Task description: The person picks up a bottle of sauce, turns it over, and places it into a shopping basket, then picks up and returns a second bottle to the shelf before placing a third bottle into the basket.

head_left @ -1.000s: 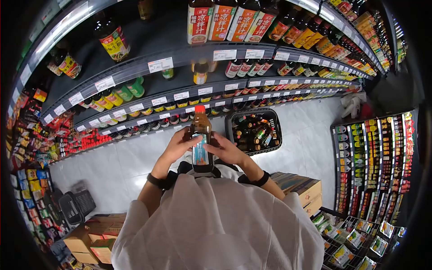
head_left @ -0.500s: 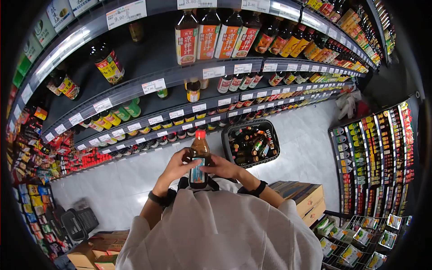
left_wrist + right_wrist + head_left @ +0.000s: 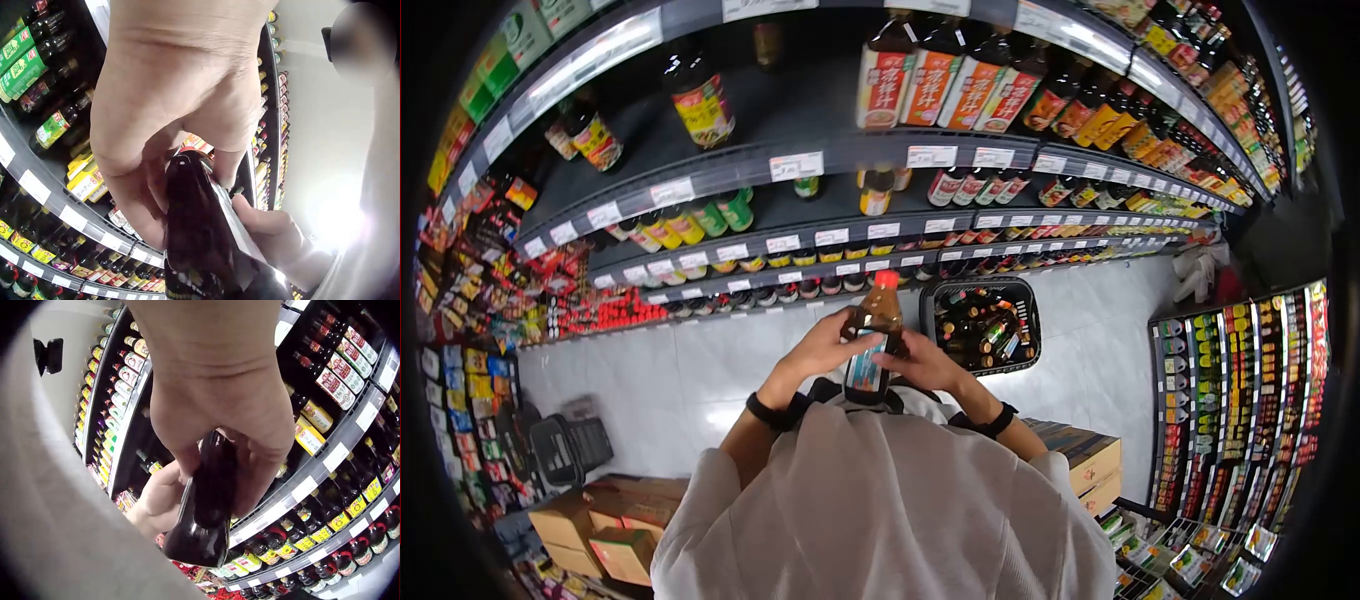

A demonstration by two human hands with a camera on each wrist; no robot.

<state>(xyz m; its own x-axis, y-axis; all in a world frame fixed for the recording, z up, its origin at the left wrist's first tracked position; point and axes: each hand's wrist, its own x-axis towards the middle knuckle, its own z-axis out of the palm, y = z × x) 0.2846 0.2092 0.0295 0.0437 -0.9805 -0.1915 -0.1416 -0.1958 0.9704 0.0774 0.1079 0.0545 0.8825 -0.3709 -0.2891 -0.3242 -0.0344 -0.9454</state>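
A dark sauce bottle (image 3: 880,318) with a red cap and a blue label is held up close in front of my chest, cap away from me. My left hand (image 3: 825,345) grips its left side, the thumb lying over the label. From the other side my right hand (image 3: 928,362) holds it, thumb on the label too. The left wrist view shows the dark glass of the bottle (image 3: 197,231) under the palm, with the other hand's fingers at its label edge. In the right wrist view the bottle's base (image 3: 197,547) points toward the camera.
Ahead, curved shelves (image 3: 730,160) carry sauce bottles and price tags. A black basket (image 3: 980,360) full of bottles stands on the floor to the right. Cardboard boxes (image 3: 1090,465) are close behind on the right, others (image 3: 610,525) on the left. Dark empty baskets (image 3: 570,448) lie at far left.
The head view has shifted, so shelves and basket sit differently in it. Both hands keep holding the bottle, which now leans slightly more to the right.
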